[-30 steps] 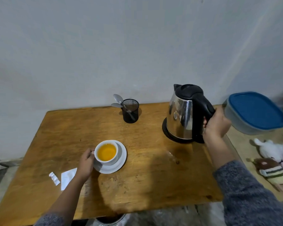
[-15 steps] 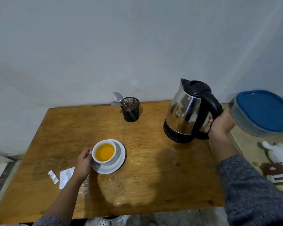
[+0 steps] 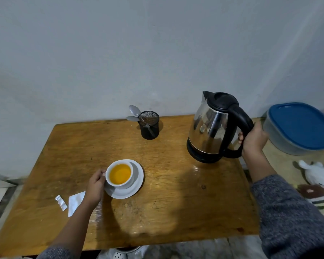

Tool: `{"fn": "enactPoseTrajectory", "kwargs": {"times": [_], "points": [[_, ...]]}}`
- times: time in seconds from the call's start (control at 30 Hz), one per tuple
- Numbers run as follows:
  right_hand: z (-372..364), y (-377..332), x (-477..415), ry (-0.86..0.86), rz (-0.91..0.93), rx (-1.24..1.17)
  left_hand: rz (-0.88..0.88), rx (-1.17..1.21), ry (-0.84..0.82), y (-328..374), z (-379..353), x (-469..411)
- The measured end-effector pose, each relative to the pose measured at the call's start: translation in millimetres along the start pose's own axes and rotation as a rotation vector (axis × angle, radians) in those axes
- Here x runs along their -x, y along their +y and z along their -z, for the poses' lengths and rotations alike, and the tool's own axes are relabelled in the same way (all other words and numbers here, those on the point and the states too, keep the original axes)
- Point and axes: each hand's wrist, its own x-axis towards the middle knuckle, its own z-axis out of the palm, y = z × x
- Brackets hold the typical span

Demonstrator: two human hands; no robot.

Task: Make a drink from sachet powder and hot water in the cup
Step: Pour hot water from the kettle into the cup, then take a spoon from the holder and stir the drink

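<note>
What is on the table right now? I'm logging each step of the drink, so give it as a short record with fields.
cup: on saucer, holds orange liquid
left hand: at the cup's handle
kettle: tilted, lid shut
right hand: gripping the kettle's handle
sachet pieces: torn, left of the cup
spoons: in black mesh holder

Plain pale grey wall (image 3: pixel 157 53) behind, unmarked, soft even light. Worn wooden table (image 3: pixel 176 202) with scuffed, stained top pushed against wall. Tiled floor (image 3: pixel 0 195) visible at left, mottled floor below near table edge. Lower pale surface (image 3: pixel 281 165) at right, beside table
</note>
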Motion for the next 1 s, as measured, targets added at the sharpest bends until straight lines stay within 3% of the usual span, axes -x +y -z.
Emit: {"fn": "enactPoseTrajectory", "kwargs": {"times": [0.23,0.5,0.63,0.8,1.0], "points": [[11.5,13.2,5.0,-0.037,0.051,0.053,0.029,-0.013,-0.021,3.6,1.3,1.5],[14.0,13.1,17.9,0.069,0.097,0.122,0.03,-0.02,-0.031,7.1,2.1,4.1],[16.0,12.4,25.9,0.146,0.266,0.288,0.031,-0.035,-0.043,3.5,3.0,2.9],[9.8,-1.1,38.3,0.111,0.531,0.343,0.021,-0.036,-0.08,-0.6,7.0,-1.2],[-26.3,-14.2,69.2,-0.158,0.793,0.457,-0.001,-0.008,-0.12,-0.7,11.9,-1.4]]}}
